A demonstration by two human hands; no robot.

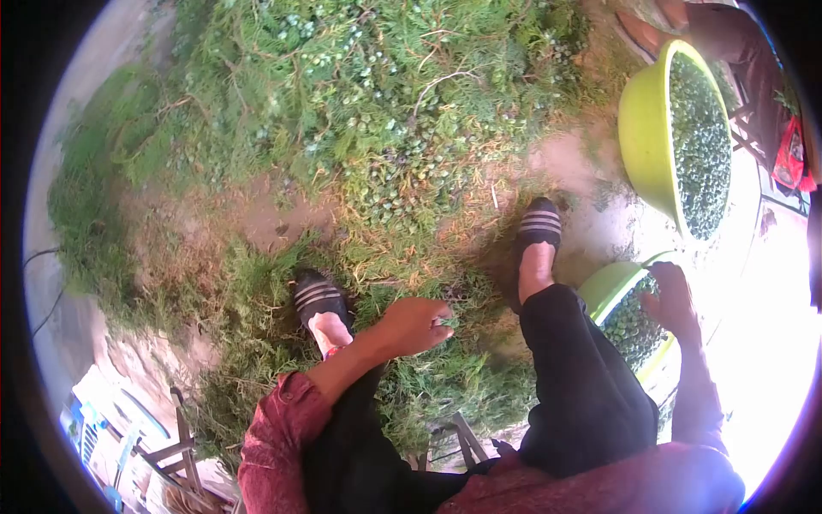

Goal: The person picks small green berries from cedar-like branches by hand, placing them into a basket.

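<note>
My left hand point(414, 327) is closed above the green sprigs between my legs, with a bit of green showing at its fingertips. Over at the right, my right hand point(672, 298) is at the upper rim of a smaller green basin point(606, 288) that holds small green cones. Its fingers are bent near the rim; whether they grip anything is not clear. A large heap of leafy green branches point(300, 94) spreads across the ground ahead, with loose green cones point(402, 188) scattered near its front.
A large yellow-green basin point(644, 128) full of green cones stands at the upper right. Beside it sits another person point(736, 43), with a red bag point(789, 158) nearby. My feet, in striped slippers point(539, 224), rest among the sprigs. Wooden stool legs point(184, 445) show at lower left.
</note>
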